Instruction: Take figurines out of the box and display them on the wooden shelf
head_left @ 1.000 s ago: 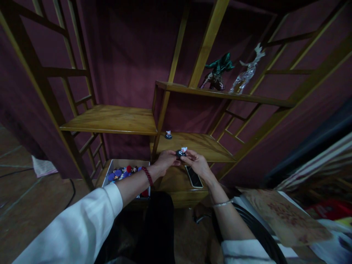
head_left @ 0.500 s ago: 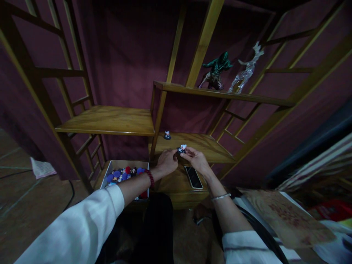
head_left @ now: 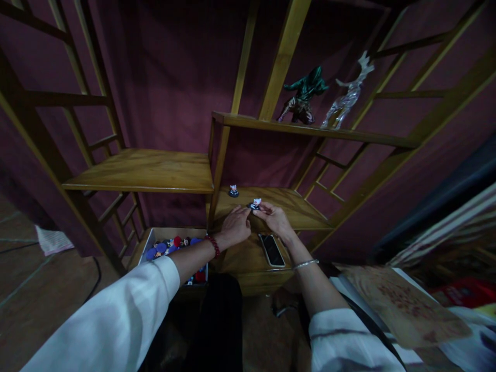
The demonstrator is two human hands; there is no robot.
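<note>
A small white-headed figurine (head_left: pixel 256 204) on a dark round base is held just above the front of the lower shelf. My right hand (head_left: pixel 276 219) pinches it from the right, thumb and fingers at its side. From the left, my left hand (head_left: pixel 235 227) reaches its base with bent fingers; the exact contact is too small to make out. Further back on that shelf, a similar figurine (head_left: pixel 233 191) stands upright near the left post. A phone (head_left: pixel 272 250) lies face up on the wooden surface below my right hand.
An open box (head_left: pixel 149 243) of small figures with blue and red parts sits at lower left, partly behind my left forearm. The upper right shelf (head_left: pixel 263 123) carries a green figure (head_left: pixel 306 95) and a clear statue (head_left: pixel 346 98). Wooden posts (head_left: pixel 220 170) divide the shelving.
The held figurine and my right hand sit slightly higher and further left in view. My left hand stays beside it. The view itself has shifted a little.
</note>
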